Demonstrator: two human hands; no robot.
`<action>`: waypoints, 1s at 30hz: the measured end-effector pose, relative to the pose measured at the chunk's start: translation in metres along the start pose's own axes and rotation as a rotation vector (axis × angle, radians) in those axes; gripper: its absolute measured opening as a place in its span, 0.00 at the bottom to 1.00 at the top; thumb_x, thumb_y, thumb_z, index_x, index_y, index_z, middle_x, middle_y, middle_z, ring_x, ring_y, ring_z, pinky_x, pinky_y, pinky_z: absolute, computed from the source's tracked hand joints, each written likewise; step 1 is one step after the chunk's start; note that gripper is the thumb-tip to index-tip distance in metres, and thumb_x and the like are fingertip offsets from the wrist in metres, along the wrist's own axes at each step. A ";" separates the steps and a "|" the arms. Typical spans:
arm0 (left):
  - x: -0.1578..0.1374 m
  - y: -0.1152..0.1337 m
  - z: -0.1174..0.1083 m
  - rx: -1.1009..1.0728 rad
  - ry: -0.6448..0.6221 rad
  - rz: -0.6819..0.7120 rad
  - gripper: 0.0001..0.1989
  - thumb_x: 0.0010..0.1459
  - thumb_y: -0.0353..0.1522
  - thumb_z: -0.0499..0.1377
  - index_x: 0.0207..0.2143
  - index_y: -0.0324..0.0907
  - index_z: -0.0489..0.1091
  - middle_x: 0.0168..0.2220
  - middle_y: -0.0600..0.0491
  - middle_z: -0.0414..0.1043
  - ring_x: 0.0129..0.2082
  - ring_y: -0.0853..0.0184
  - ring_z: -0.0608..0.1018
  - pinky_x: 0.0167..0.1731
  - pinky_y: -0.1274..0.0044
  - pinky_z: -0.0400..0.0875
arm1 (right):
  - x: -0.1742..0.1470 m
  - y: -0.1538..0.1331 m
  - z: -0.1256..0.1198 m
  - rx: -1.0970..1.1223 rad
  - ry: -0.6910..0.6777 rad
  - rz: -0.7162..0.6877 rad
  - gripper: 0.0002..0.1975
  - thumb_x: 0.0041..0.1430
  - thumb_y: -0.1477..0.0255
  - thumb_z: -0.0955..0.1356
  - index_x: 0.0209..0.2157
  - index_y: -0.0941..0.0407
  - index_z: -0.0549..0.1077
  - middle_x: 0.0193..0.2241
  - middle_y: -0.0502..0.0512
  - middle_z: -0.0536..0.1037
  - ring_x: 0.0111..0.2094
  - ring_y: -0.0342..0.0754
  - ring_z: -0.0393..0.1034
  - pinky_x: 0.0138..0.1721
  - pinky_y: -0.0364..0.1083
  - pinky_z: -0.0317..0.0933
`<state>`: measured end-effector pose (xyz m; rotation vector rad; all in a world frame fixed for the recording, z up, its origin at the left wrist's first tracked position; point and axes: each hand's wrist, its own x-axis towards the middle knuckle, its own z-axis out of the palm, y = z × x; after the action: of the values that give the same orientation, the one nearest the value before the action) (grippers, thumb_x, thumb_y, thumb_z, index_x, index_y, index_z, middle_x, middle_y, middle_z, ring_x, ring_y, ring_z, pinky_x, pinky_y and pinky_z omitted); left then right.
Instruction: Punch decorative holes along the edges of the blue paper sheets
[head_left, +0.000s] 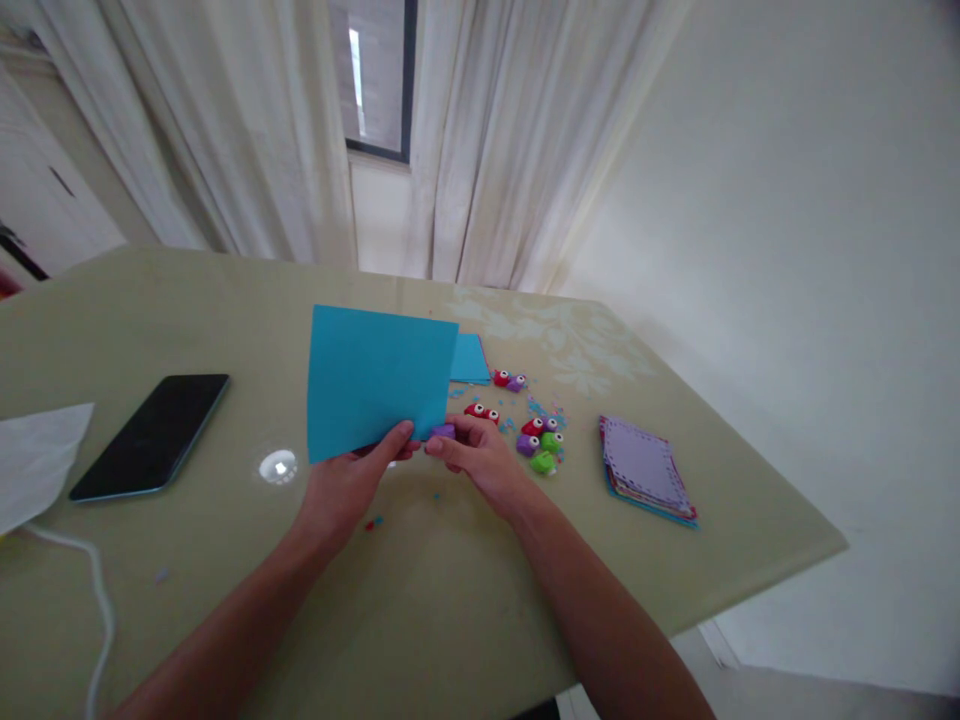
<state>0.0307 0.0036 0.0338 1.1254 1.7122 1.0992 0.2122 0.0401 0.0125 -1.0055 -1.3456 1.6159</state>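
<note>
My left hand grips a sheet of blue paper by its lower edge, thumb on the near face. The sheet stands up above the table. At its lower right corner, my right hand pinches a small purple craft punch. The punch touches the paper's edge; how far the paper goes into it is hidden by the fingers. Just right of my right hand lie more small punches with round eyes: a red one, a purple one and a green one among several.
Paper bits lie scattered around the punches. Behind the held sheet is more blue paper. A stack of coloured sheets with punched edges sits at right. At left are a dark tablet, white paper and a white cable.
</note>
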 end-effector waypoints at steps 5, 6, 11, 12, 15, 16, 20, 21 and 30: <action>0.002 -0.003 -0.002 -0.054 0.043 -0.040 0.17 0.54 0.51 0.67 0.29 0.49 0.84 0.34 0.50 0.87 0.43 0.50 0.87 0.53 0.64 0.78 | 0.001 -0.005 -0.013 -0.008 0.051 -0.050 0.23 0.44 0.60 0.84 0.40 0.53 0.80 0.34 0.51 0.81 0.34 0.47 0.71 0.37 0.46 0.64; 0.002 -0.003 -0.003 -0.052 0.047 -0.045 0.17 0.54 0.51 0.67 0.29 0.49 0.84 0.34 0.50 0.88 0.43 0.50 0.87 0.53 0.64 0.78 | 0.001 -0.007 -0.017 -0.053 0.052 -0.071 0.22 0.45 0.60 0.83 0.40 0.53 0.80 0.35 0.51 0.81 0.35 0.47 0.73 0.38 0.47 0.65; 0.001 -0.003 -0.003 -0.069 0.049 -0.056 0.17 0.54 0.51 0.67 0.30 0.47 0.84 0.34 0.49 0.87 0.42 0.50 0.87 0.51 0.64 0.79 | -0.002 -0.013 -0.040 -0.353 -0.015 -0.124 0.19 0.55 0.60 0.80 0.46 0.52 0.82 0.37 0.52 0.81 0.34 0.47 0.70 0.37 0.47 0.63; 0.002 -0.004 -0.002 -0.075 0.050 -0.045 0.18 0.54 0.51 0.67 0.30 0.47 0.84 0.34 0.49 0.87 0.43 0.50 0.87 0.51 0.64 0.79 | -0.003 -0.013 -0.044 -0.385 -0.013 -0.127 0.19 0.55 0.60 0.79 0.47 0.52 0.81 0.36 0.52 0.80 0.33 0.47 0.70 0.36 0.47 0.62; 0.004 -0.009 -0.002 -0.067 0.067 -0.019 0.20 0.53 0.53 0.67 0.31 0.47 0.84 0.35 0.49 0.88 0.43 0.49 0.87 0.52 0.62 0.77 | -0.007 -0.013 -0.054 -0.555 -0.027 -0.085 0.16 0.55 0.65 0.79 0.43 0.53 0.80 0.32 0.50 0.78 0.32 0.47 0.69 0.34 0.46 0.60; 0.005 -0.010 -0.003 -0.061 0.073 -0.015 0.19 0.54 0.53 0.67 0.31 0.47 0.84 0.35 0.49 0.88 0.43 0.49 0.87 0.53 0.62 0.77 | -0.009 -0.013 -0.056 -0.656 -0.042 -0.069 0.13 0.54 0.67 0.79 0.41 0.54 0.80 0.31 0.50 0.77 0.31 0.47 0.69 0.33 0.46 0.60; 0.005 -0.009 -0.004 -0.052 0.099 -0.003 0.18 0.55 0.51 0.66 0.30 0.48 0.83 0.34 0.50 0.87 0.41 0.50 0.87 0.51 0.64 0.78 | -0.013 -0.016 -0.057 -1.043 -0.053 -0.086 0.13 0.50 0.79 0.76 0.39 0.56 0.80 0.35 0.53 0.76 0.33 0.48 0.69 0.37 0.48 0.59; 0.005 -0.008 -0.005 -0.048 0.104 -0.005 0.18 0.55 0.51 0.66 0.30 0.48 0.83 0.33 0.50 0.87 0.41 0.50 0.87 0.51 0.64 0.78 | -0.014 -0.017 -0.056 -1.085 -0.038 -0.082 0.14 0.50 0.80 0.75 0.40 0.56 0.79 0.36 0.53 0.76 0.34 0.48 0.69 0.38 0.48 0.60; 0.007 -0.005 -0.004 -0.061 0.126 -0.057 0.17 0.51 0.52 0.65 0.27 0.49 0.82 0.32 0.51 0.87 0.40 0.50 0.86 0.50 0.64 0.77 | -0.011 -0.013 -0.026 -1.304 0.088 -0.270 0.12 0.68 0.66 0.73 0.49 0.56 0.76 0.48 0.60 0.77 0.51 0.56 0.72 0.53 0.52 0.65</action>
<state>0.0242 0.0078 0.0291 0.9814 1.7840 1.2003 0.2411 0.0408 0.0233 -1.4458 -2.3718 0.3241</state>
